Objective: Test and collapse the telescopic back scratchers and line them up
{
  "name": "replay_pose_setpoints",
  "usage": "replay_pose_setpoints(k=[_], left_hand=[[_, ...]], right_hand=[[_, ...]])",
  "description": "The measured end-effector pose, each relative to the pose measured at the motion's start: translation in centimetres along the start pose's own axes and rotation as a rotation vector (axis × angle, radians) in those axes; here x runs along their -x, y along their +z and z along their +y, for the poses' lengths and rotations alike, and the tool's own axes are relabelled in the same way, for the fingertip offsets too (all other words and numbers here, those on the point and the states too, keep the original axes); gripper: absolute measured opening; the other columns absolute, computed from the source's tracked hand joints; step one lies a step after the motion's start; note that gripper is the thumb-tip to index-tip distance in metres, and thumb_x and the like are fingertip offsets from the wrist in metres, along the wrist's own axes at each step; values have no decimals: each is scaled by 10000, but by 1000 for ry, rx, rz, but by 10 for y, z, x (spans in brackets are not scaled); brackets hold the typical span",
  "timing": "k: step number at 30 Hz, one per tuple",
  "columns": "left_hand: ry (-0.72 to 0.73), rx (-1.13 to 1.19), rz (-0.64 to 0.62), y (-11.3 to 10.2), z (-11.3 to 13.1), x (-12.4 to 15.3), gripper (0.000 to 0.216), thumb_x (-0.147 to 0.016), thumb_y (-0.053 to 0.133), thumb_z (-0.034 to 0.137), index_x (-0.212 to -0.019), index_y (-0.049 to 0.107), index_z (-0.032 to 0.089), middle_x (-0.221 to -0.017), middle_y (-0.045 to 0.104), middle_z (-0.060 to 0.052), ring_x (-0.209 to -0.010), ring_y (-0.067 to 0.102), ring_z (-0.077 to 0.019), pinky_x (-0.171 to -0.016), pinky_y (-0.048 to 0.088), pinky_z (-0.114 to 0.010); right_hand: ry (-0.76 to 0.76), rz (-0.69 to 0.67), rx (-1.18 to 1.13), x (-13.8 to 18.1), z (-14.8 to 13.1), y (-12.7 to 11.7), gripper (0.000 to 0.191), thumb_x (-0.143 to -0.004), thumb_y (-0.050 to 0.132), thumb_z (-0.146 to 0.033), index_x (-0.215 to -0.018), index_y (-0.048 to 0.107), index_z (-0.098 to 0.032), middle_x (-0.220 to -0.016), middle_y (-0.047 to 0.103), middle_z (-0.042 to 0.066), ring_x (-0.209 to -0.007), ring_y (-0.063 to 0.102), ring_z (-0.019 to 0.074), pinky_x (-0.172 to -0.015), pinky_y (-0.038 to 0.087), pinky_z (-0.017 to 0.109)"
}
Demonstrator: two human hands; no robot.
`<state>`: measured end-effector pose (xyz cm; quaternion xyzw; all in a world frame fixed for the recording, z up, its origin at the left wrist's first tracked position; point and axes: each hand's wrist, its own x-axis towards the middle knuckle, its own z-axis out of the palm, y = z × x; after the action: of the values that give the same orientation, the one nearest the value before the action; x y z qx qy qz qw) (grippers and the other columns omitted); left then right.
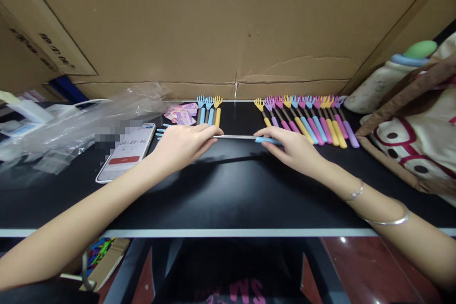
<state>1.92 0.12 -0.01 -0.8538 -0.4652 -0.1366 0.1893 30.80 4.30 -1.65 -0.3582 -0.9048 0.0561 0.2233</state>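
Observation:
Between my two hands a blue back scratcher point(235, 137) is held level above the black desk, its metal rod drawn out. My left hand point(187, 142) is closed around the claw end, and the blue claw tips stick out past the knuckles. My right hand point(290, 148) pinches the blue handle at the other end. Beyond my right hand lies a row of several back scratchers point(313, 123) in yellow, pink, blue and purple, claws pointing away from me. Past my left hand rest 3 more back scratchers point(210, 113), two blue and one yellow.
Pink and purple cards point(182, 114) lie beside the smaller group. A phone showing a timer point(126, 152) and clear plastic bags point(96, 118) are at left. A cloth bag point(416, 137) and a bottle point(377, 83) stand at right. Cardboard point(199, 23) walls the back.

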Motion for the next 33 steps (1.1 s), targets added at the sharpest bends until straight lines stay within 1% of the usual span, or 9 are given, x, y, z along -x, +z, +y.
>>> replay_pose_setpoints(k=[8,14,19,26,30,33], left_hand=[[1,-14,2,3,2,1,311,-994,354,352,-1097,631,256,-1003,744,12,-700,693,-168,-495,322,-250],[-18,-19,-11,1,2,0,338,-995,336,360,-1107,635,250,-972,751,-5,-703,698,-182,-488,319,-244],[-20,-26,-26,2,2,1,369,-1000,314,373,-1139,637,264,-1025,747,-12,-741,707,-189,-504,347,-243],[-38,-9,-53,1,3,1,382,-999,309,374,-1170,636,276,-1054,741,-22,-761,707,-193,-530,378,-240],[-37,-3,-62,1,4,0,386,-996,309,374,-1161,644,277,-1040,743,-18,-752,703,-193,-529,378,-239],[-27,2,-43,2,3,0,388,-993,318,367,-1159,658,280,-1028,745,-23,-756,701,-186,-526,375,-234]], right_hand=[[44,35,-32,0,-4,-2,246,-947,448,-314,-1120,594,-217,-1099,700,55,-908,663,177,-752,485,295],[46,50,-50,1,-4,-2,244,-938,464,-311,-1111,604,-210,-1062,703,47,-851,654,166,-733,477,290],[60,56,-71,0,-4,-2,248,-934,474,-314,-1110,612,-208,-1063,703,44,-836,649,162,-728,467,284],[75,67,-87,0,-5,-2,253,-928,486,-330,-1098,625,-204,-1003,711,43,-769,635,155,-677,451,275],[68,71,-107,-1,-6,-1,249,-928,485,-328,-1091,626,-202,-1013,710,45,-784,638,154,-685,454,274],[51,65,-131,-1,-6,-1,247,-932,484,-329,-1090,625,-203,-1044,707,52,-837,647,162,-719,465,277]])
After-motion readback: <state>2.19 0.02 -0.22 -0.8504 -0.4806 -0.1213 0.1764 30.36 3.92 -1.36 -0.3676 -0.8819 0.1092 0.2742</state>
